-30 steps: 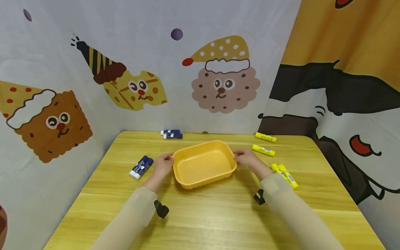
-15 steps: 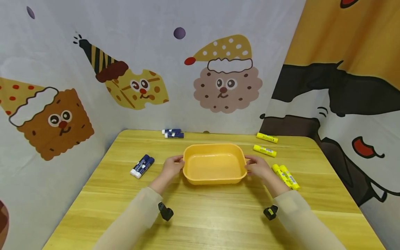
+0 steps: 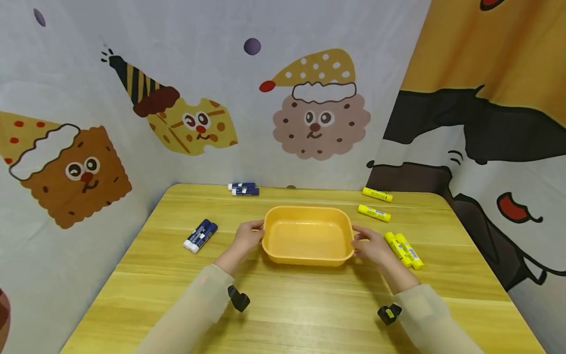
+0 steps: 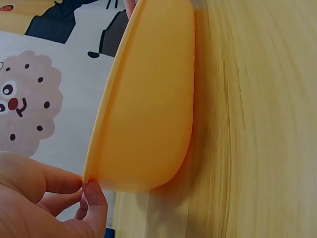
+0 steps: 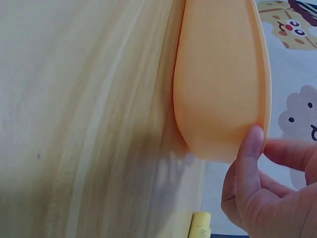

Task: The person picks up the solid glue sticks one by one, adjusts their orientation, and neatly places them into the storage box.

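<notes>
An orange-yellow plastic tray [image 3: 308, 260] with rounded corners is at the middle of the table, nothing inside it. My left hand [image 3: 247, 237] pinches its left rim between thumb and fingers, as the left wrist view shows at the rim [image 4: 99, 134]. On the opposite end my right hand [image 3: 372, 246] pinches the right rim; in the right wrist view the thumb of that hand [image 5: 277, 198] presses the outer wall. Whether the tray's underside touches the table is hard to tell.
Two blue glue sticks with white caps [image 3: 200, 236] lie to the left, two more blue ones [image 3: 244, 190] at the back edge. Yellow glue sticks lie on the right: a pair [image 3: 404, 250] beside my right wrist, and single ones [image 3: 374, 213] farther back. A printed cloth [image 3: 212, 39] hangs behind the table [image 3: 300, 314].
Both hands have moved the tray to the right and turned it from a slant to square with the table. The glue sticks have stayed in place.
</notes>
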Demonstrator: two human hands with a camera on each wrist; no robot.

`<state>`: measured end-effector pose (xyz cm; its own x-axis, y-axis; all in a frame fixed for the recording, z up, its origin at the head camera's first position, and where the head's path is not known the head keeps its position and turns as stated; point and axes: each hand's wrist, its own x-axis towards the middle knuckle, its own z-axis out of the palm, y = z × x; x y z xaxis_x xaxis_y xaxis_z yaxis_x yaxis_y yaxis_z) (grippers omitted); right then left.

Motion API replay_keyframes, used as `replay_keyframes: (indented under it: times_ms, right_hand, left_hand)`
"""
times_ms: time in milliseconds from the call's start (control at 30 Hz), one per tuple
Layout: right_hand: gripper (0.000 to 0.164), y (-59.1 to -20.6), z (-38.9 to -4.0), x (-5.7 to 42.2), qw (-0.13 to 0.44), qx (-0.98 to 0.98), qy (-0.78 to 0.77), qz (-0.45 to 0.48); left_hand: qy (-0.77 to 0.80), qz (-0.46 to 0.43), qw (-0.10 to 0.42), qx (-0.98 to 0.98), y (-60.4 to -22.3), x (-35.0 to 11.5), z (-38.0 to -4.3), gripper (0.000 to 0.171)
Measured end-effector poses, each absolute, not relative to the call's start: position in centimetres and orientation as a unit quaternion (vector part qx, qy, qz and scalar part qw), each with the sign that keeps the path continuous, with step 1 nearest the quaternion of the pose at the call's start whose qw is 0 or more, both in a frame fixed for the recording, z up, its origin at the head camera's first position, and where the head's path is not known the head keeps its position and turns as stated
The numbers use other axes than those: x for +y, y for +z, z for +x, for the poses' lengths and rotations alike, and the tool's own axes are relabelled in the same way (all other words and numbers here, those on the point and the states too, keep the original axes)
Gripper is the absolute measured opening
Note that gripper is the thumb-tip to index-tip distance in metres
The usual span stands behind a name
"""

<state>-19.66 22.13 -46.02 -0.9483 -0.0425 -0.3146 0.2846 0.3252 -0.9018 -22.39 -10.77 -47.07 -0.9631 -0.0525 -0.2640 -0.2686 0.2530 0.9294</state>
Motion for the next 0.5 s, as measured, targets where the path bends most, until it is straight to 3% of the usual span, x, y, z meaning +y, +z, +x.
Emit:
replay_keyframes:
  times_ms: [500]
  right_hand:
    - [0.050, -45.83, -20.52, 21.96, 0.133, 0.806, -0.569, 0.092]
  left_hand:
    - [0.592, -0.099, 0.081, 0.796, -47.03, -10.83, -22.28, 0.039]
